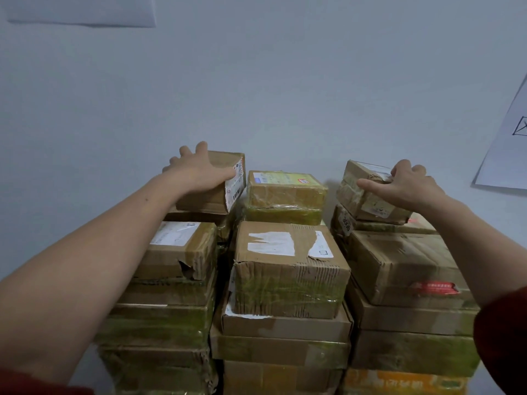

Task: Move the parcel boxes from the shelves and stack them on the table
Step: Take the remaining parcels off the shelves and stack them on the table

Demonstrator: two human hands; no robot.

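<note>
Brown cardboard parcel boxes stand in several tall stacks against a pale wall. My left hand [199,166] lies over a small labelled box [225,183] on top of the back left stack, fingers spread around its far edge and thumb on the label side. My right hand [410,183] grips a small taped box [368,192], tilted, on top of the back right stack. Between them sits a yellow-taped box [285,189]. In front, a creased box with torn white labels [288,266] tops the middle stack.
A white sheet of paper [507,155] hangs on the wall at the right, another [82,10] at the top left. The front left stack [176,252] and front right stack [405,269] stand close under my forearms. The table is hidden by the boxes.
</note>
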